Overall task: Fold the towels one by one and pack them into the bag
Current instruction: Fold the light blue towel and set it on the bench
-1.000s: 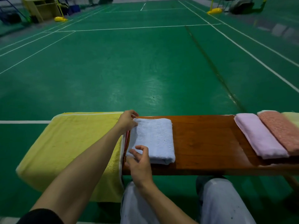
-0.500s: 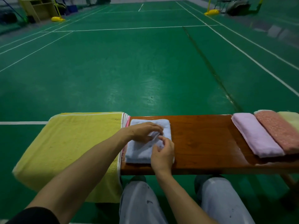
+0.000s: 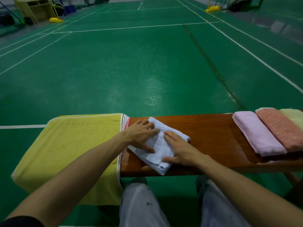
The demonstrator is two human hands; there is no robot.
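As both hands lie flat on the pale blue towel point(image 3: 159, 159), I read this step as pressing a finished fold down. The left hand point(image 3: 141, 136) rests with straight, spread fingers on the towel's far-left part. The towel sits askew on the wooden bench point(image 3: 209, 136), its near corner reaching the front edge. The right hand point(image 3: 180, 149) presses its right side, fingers straight too. Neither hand grasps anything.

Next, I judge, the bundle must be gripped along its edges so the layers stay together, then carried to the bag, which I cannot see from here.

Counting left to right:
- One yellow towel point(image 3: 73, 153) is spread over a pile whose coloured edges point(image 3: 126, 122) show beneath, number unclear.
- One blue towel lies under the hands.
- Three folded towels sit side by side at the right: lilac towel point(image 3: 255, 133), salmon towel point(image 3: 278, 130) and pale yellow towel point(image 3: 293, 118).
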